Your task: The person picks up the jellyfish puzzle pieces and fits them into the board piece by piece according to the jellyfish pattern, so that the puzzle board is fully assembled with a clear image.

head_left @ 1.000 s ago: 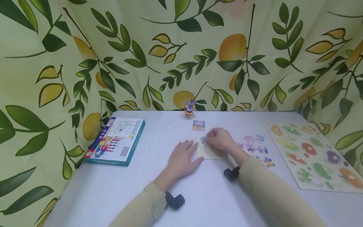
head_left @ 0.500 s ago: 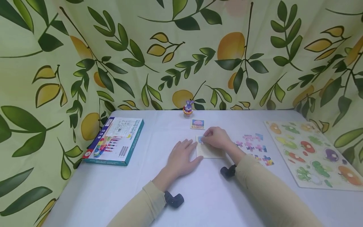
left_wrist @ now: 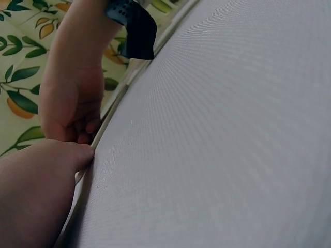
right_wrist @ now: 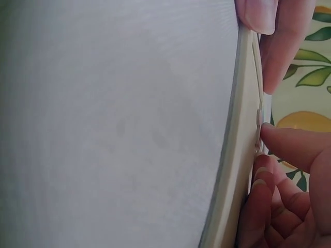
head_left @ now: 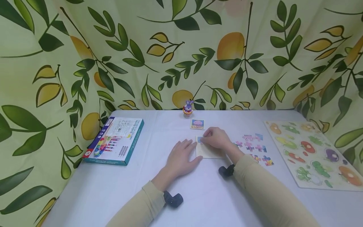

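A square pale wooden puzzle tray (head_left: 208,153) lies flat in the middle of the white table. Over its upper left corner, my right hand (head_left: 216,138) pinches a small blue puzzle piece (head_left: 199,139) against the tray, covering part of it. In the right wrist view the thumb (right_wrist: 289,147) touches the piece's edge, while the other fingers are curled low over the tray. My left hand (head_left: 181,159) lies flat with fingers spread, its index fingertip at the tray's left edge and its thumb near the front edge. Several loose jigsaw pieces (head_left: 249,146) lie right of the tray.
A small picture card (head_left: 197,124) sits behind the tray, with a purple rabbit figurine (head_left: 187,108) farther back. To the left lies a boxed toy set (head_left: 114,142). A vegetable peg board (head_left: 314,154) covers the right side. A leaf-print curtain (head_left: 158,72) hangs behind.
My right hand has shifted slightly left with the blue puzzle piece, closer to the tray's upper left corner. The left hand has stayed in place; the head view has shifted slightly.
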Demonstrator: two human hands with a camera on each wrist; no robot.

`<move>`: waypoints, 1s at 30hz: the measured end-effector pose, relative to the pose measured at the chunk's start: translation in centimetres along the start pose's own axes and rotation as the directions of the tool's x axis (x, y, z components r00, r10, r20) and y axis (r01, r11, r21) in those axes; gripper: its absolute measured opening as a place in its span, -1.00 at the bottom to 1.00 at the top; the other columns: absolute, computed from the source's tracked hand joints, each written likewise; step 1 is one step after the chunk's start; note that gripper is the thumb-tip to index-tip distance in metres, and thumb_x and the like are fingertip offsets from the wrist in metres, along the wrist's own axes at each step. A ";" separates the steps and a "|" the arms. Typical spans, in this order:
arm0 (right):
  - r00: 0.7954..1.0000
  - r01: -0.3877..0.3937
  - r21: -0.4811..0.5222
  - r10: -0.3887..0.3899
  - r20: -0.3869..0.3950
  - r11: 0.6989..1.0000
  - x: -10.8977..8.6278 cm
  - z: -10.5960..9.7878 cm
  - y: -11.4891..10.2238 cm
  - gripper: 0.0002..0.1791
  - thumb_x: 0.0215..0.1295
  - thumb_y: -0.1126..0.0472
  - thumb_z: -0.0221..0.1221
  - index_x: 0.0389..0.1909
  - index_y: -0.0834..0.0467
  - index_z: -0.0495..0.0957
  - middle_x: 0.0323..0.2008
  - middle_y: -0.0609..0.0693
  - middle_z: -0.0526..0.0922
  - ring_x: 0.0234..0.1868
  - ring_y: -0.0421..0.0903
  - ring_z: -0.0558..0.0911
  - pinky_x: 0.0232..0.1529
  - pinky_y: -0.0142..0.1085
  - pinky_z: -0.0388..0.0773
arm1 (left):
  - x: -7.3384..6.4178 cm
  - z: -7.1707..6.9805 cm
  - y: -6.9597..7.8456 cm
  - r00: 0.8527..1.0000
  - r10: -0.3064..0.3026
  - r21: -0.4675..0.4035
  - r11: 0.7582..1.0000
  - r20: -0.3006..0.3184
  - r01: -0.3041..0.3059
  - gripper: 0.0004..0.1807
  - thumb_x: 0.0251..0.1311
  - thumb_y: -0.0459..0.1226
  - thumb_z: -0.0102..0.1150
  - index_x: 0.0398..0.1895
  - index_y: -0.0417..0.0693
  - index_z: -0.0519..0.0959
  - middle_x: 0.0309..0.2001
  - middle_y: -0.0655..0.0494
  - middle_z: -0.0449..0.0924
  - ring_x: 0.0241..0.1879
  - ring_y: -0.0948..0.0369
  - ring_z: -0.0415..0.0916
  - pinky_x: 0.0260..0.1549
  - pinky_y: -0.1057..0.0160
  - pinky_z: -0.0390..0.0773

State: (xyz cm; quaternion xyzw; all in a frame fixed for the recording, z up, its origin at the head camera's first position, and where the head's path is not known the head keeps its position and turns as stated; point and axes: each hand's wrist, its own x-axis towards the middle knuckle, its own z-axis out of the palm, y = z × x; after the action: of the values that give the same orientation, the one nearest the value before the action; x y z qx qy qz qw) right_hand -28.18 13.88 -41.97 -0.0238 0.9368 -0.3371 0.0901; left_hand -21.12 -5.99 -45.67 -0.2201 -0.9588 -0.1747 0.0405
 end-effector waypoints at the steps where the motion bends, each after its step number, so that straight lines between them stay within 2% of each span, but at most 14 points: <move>1: 1.000 0.004 0.000 -0.004 0.000 1.000 0.1 0.0 0.0 -0.59 0.28 -0.04 0.35 -0.05 0.19 0.64 -0.21 0.09 0.64 -0.19 0.02 0.58 -0.16 -0.14 0.56 | 0.0 -0.1 -0.1 1.000 0.000 0.003 1.000 0.000 0.000 -0.26 0.41 0.23 0.00 0.50 0.05 0.40 0.49 0.02 0.34 0.52 0.04 0.15 0.55 0.02 0.00; 9: 1.000 0.012 -0.007 -0.012 -0.005 1.000 0.2 0.0 -0.1 -0.58 0.30 -0.08 0.33 -0.05 0.17 0.63 -0.17 0.10 0.65 -0.16 0.04 0.59 -0.13 -0.12 0.57 | 0.2 -0.1 -0.2 1.000 -0.009 0.002 1.000 -0.004 0.009 -0.26 0.41 0.24 0.00 0.51 0.06 0.39 0.49 0.03 0.33 0.53 0.06 0.14 0.54 0.02 0.00; 17: 0.999 -0.021 0.047 0.019 0.046 0.999 -0.5 -1.3 0.8 -0.61 0.44 -0.06 0.21 0.02 0.16 0.61 -0.24 0.09 0.66 -0.32 -0.01 0.62 -0.31 -0.25 0.62 | 0.1 0.3 -0.1 1.000 -0.003 0.035 0.999 -0.008 0.003 -0.25 0.39 0.26 0.01 0.48 0.07 0.43 0.47 0.06 0.36 0.51 0.07 0.18 0.54 0.02 0.04; 23: 1.000 0.027 0.017 -0.027 -0.014 0.999 -1.1 -2.6 2.0 -0.65 0.45 0.00 0.19 0.01 0.18 0.63 -0.13 0.13 0.68 -0.25 0.03 0.62 -0.24 -0.19 0.63 | 0.0 0.2 0.1 1.000 -0.018 0.042 0.999 -0.004 0.018 -0.25 0.38 0.27 0.02 0.49 0.09 0.42 0.48 0.06 0.35 0.52 0.07 0.16 0.54 0.03 0.01; 30: 1.000 0.013 0.001 -0.013 -0.026 1.000 -1.4 -4.0 3.3 -0.65 0.46 0.04 0.19 0.04 0.21 0.62 -0.09 0.14 0.67 -0.22 0.04 0.61 -0.22 -0.18 0.64 | -0.1 0.2 0.2 1.000 -0.016 0.019 1.000 -0.006 0.017 -0.26 0.38 0.25 0.04 0.49 0.08 0.42 0.48 0.05 0.35 0.51 0.06 0.17 0.54 0.02 0.03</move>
State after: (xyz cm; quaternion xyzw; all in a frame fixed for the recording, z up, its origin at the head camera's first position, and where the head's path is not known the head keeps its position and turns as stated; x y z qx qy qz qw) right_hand -27.48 19.14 -40.82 -0.0253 0.9376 -0.3385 0.0758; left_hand -20.94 -5.77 -45.80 -0.2113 -0.9621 -0.1666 0.0439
